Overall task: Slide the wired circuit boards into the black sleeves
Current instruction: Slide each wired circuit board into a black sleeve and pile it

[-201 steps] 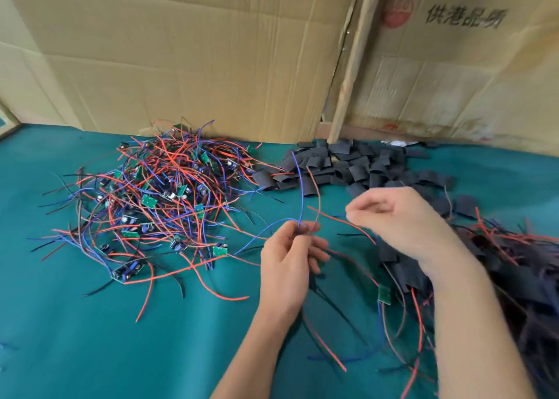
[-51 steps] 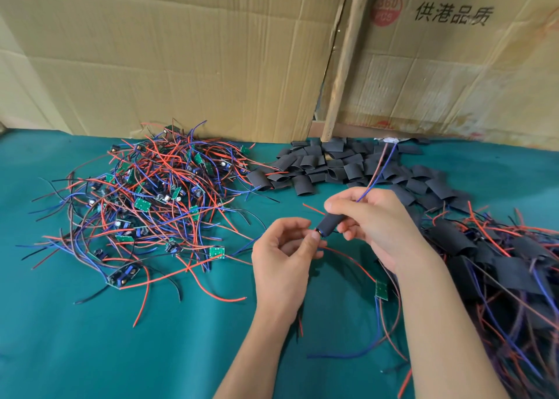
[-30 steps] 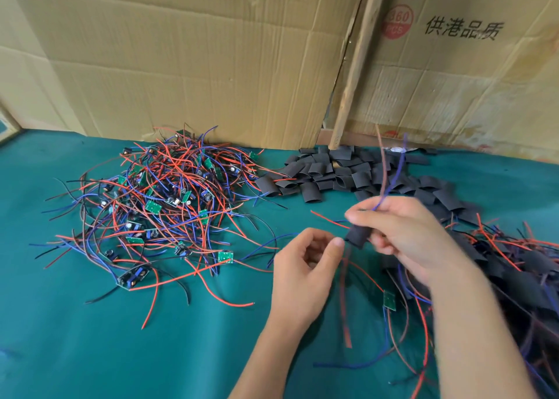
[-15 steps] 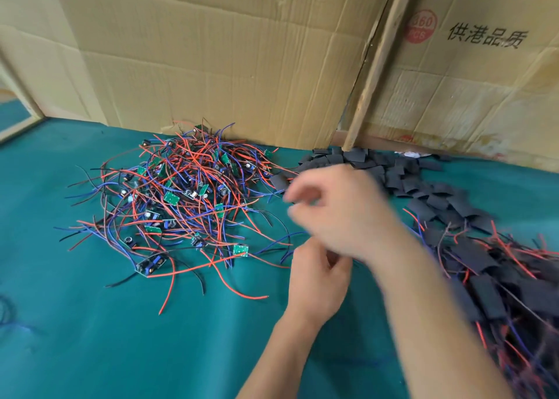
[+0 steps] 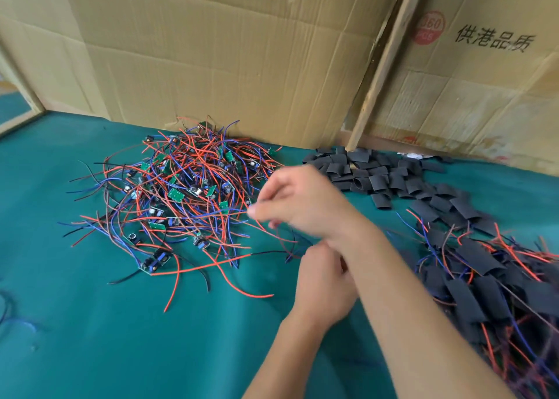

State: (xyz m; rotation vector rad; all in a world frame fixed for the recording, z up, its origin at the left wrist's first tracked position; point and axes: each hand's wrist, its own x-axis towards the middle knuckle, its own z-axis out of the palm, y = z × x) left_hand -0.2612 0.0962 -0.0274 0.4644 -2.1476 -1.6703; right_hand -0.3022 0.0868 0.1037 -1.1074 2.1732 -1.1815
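We see 3 heaps on the teal table [image 5: 90,338]: bare wired circuit boards [image 5: 184,199] left-centre, too tangled to count; empty black sleeves [image 5: 378,178] upper right of centre, dozens; sleeved boards [image 5: 490,277] at right edge. 2 hands. Right hand [image 5: 305,205] blurred over the wire heap's edge, fingers curled, what its grip has we can't tell. Left hand [image 5: 323,283] below, partly hidden by right wrist, grip unclear. 2 cardboard sheets [image 5: 227,51] behind.
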